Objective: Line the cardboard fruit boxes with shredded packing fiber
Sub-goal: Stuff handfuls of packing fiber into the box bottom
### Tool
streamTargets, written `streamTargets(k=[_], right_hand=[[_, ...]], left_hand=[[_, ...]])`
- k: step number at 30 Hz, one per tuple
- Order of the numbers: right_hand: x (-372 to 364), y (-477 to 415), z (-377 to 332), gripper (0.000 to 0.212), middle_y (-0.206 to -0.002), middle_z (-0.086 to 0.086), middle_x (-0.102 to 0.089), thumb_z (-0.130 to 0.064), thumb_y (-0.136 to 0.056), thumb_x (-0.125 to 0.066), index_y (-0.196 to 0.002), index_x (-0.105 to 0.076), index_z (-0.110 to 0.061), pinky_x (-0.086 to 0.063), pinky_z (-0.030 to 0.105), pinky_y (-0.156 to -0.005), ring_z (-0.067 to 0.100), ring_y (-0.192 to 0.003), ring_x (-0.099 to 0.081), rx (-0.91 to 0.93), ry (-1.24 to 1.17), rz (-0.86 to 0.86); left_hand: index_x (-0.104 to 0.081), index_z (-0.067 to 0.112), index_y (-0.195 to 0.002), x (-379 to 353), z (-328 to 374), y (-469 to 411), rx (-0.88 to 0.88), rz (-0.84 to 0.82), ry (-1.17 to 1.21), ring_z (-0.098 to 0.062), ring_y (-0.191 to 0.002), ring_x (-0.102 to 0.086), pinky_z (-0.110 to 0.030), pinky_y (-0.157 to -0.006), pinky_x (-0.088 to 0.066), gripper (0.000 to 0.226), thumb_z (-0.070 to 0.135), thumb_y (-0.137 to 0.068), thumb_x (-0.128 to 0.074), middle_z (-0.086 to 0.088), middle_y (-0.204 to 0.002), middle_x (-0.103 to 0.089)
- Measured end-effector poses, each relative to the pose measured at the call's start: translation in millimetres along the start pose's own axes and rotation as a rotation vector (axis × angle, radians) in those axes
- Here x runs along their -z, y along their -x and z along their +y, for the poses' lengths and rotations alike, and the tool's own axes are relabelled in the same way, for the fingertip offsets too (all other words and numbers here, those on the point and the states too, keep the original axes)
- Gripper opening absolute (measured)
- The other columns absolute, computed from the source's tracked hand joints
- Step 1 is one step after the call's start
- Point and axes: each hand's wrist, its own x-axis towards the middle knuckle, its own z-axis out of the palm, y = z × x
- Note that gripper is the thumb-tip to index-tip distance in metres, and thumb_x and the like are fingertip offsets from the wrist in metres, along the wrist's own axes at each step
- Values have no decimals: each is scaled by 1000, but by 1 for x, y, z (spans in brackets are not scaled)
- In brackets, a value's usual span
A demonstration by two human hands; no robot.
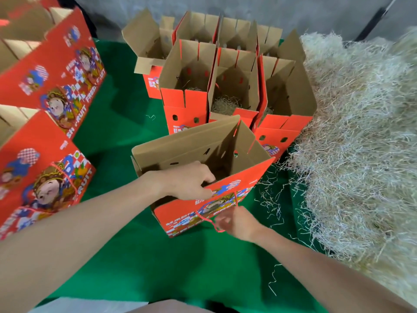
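Note:
A red cardboard fruit box (228,141) stands open in front of me on the green cloth, its inside bare brown card. My left hand (187,180) grips the near top edge of this box, fingers curled over the rim. My right hand (237,220) pinches the red cord handle (207,220) that hangs on the box's printed front. A large heap of pale shredded packing fiber (361,132) lies to the right.
Behind the near box stand several open red boxes (234,86), some with fiber in the bottom. More printed boxes (45,91) are stacked at the left. Loose fiber strands (270,199) lie scattered on the green cloth (126,123).

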Motion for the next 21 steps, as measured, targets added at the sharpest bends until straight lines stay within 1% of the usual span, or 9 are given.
streamTargets(k=[1, 3, 6, 9, 12, 14, 15, 18, 21], right_hand=[[13, 3, 11, 13, -80, 11, -72, -8, -79, -56, -80, -69, -5, -54, 28, -66, 24, -72, -67, -121, -90, 47], [42, 15, 36, 17, -71, 11, -69, 0, -81, -55, -92, -68, -1, -45, 20, -43, 21, -50, -60, -388, -395, 327], [89, 43, 62, 23, -66, 7, -62, -20, -93, -55, -101, -62, 1, -31, 19, -33, 13, -40, -46, -484, -797, 748], [121, 62, 53, 57, -75, 9, -65, -61, -87, -45, -96, -64, -9, -33, 23, -41, 17, -45, -49, -349, -926, 659], [135, 72, 32, 75, -73, 7, -67, -78, -74, -37, -86, -65, -10, -37, 24, -40, 19, -49, -54, -275, -662, 499], [136, 72, 24, 55, -67, 2, -64, -67, -82, -45, -78, -59, -14, -42, 20, -38, 15, -50, -59, -240, -304, 464], [135, 71, 23, 37, -66, -3, -60, -53, -88, -51, -76, -54, -18, -40, 17, -38, 14, -53, -60, -224, -128, 451], [130, 68, 27, 19, -63, -8, -45, -20, -91, -53, -76, -43, -20, -31, 19, -45, 21, -66, -55, -233, 130, 474], [129, 72, 30, 24, -59, -7, -42, -13, -91, -49, -69, -39, -18, -33, 20, -48, 19, -61, -49, -251, 135, 486]], left_hand=[[-48, 27, -58, 0, 3, 3, -35, 3, -50, -15, -57, -56, -33, -60, -49, 25, 26, -83, -54, 4, -61, -59], [-49, 18, -63, -4, 12, 9, -111, 9, -241, -26, -65, -54, -38, -65, -48, 20, 22, -83, -51, -5, -69, -59], [-59, 13, -98, -20, 29, 16, -153, -5, -454, -32, -84, -59, -38, -71, -49, 22, 24, -88, -43, -11, -93, -61], [-33, 36, -139, -23, 39, 23, -211, -91, -477, -25, -94, -57, -37, -79, -48, 47, 45, -93, -35, -3, -106, -58], [-31, 41, -141, -3, 37, 11, -233, 157, -234, -10, -117, -46, -31, -98, -39, 54, 58, -90, -33, 9, -130, -50], [-32, 28, -144, 10, 27, -11, -181, 408, -270, -16, -132, -32, -34, -111, -26, 53, 42, -94, -44, 4, -144, -38], [-29, 23, -145, 16, 21, -22, -77, 436, -327, -21, -135, -30, -37, -112, -23, 56, 37, -94, -47, 0, -147, -34], [-42, 15, -131, 21, 9, -42, 235, 255, -416, -33, -116, -50, -41, -94, -43, 38, 34, -98, -40, -13, -126, -54], [-47, 13, -93, 22, 0, -49, 209, 233, -469, -31, -85, -57, -35, -65, -41, 23, 31, -100, -34, -9, -89, -60]])
